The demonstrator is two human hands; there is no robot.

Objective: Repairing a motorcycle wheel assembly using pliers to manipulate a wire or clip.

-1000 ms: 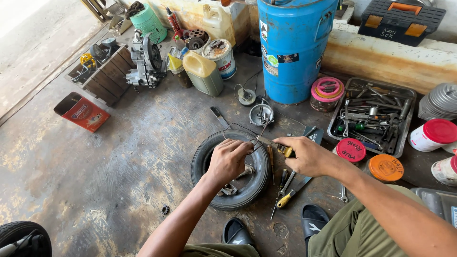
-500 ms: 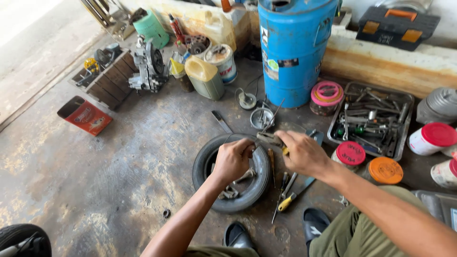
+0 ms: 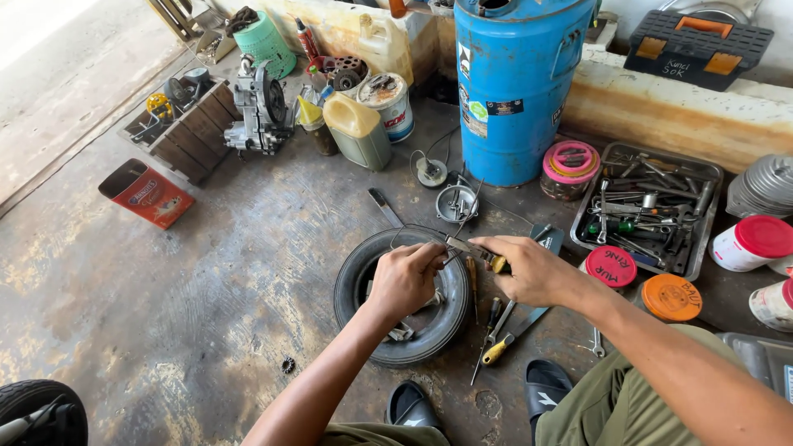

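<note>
Head cam, looking down: we're crouching over a small black tyre [image 3: 363, 289] lying flat on the concrete floor [image 3: 190, 272]. Our left hand [image 3: 406, 277] is resting over the tyre's centre, fingers curled together w/ a thin wire. Our right hand [image 3: 529, 268], at 3 o'clock from the tyre, is clamping pliers [image 3: 472, 250] whose tips are meeting the left fingertips. A blue barrel [image 3: 516, 83] is standing at 12 o'clock; a tool tray [image 3: 652, 211] at 2 o'clock.

Blue drum [image 3: 514, 91], metal tool tray [image 3: 702, 248], red box [image 3: 149, 194], engine block [image 3: 260, 111], black toolbox [image 3: 698, 49]
</note>
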